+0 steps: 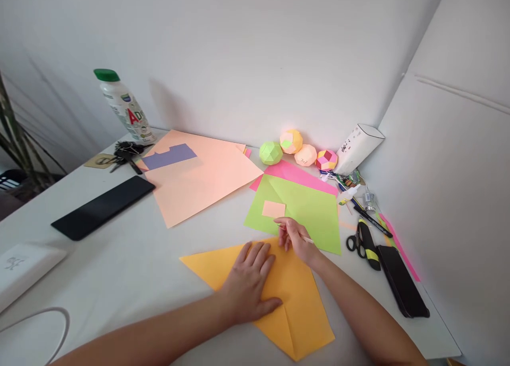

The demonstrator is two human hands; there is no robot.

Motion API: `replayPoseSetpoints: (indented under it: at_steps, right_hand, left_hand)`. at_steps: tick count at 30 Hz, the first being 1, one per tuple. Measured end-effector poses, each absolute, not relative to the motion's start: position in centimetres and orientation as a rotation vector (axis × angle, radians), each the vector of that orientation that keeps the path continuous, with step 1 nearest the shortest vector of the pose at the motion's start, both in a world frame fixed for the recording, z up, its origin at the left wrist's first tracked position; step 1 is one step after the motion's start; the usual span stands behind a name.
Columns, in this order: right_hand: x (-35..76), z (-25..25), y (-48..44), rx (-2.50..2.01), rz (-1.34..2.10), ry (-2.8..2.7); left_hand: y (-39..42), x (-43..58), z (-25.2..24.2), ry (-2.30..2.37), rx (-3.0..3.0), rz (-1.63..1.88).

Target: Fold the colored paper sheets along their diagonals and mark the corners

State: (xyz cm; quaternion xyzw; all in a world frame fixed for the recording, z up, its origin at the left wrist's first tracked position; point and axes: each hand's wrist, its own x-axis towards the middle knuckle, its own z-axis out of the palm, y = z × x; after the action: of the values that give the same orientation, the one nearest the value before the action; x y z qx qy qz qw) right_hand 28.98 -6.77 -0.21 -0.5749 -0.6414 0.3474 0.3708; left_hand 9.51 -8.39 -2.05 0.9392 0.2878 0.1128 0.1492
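Resting left hand (247,285) on orange paper (308,307), right hand (295,235) holding perhaps a stick (308,240).

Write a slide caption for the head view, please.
Left hand on orange paper; right hand holding a slim white object.

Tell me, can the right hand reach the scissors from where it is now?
Probably yes: nothing tall stands between the right hand and the scissors, and the green paper there lies flat. The hand does seem to hold a slim white thing, though, which it may have to put down first.
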Motion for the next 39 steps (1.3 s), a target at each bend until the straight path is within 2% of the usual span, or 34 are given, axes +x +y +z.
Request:
replayPoseSetpoints:
  at_steps: [7, 13, 19, 22, 27, 32, 39]
  right_hand:
    - [29.2, -0.7, -6.4, -1.392, 0.957, -1.619]
    - [28.0, -0.3, -8.5, -1.140, 0.341, -2.030]
    - [25.6, -2.4, -11.8, -1.317, 0.054, -2.294]
    - [25.4, -3.0, -12.0, -1.295, -0.062, -2.328]
    - [25.3, -2.7, -11.6, -1.250, -0.124, -2.326]
    - [25.2, -2.6, -11.6, -1.268, -0.122, -2.336]
    - [24.3, -1.4, -11.4, -1.329, -0.071, -2.367]
  left_hand:
    - [-8.0, 9.3, -1.4, 0.796, 2.723, 0.225]
    - [-7.7, 9.1, -0.8, 0.809, 2.633, 0.342]
    - [-7.4, 9.2, -2.0, 0.900, 2.487, 0.584]
    - [-7.6, 7.6, -2.4, 1.026, 2.583, 0.563]
    - [-9.3, 2.2, -2.8, 1.428, 2.807, 0.458]
    - [-10.6, 0.3, -3.4, 1.764, 2.782, 0.387]
    - [-10.8, 2.2, -2.9, 1.819, 2.624, 0.333]
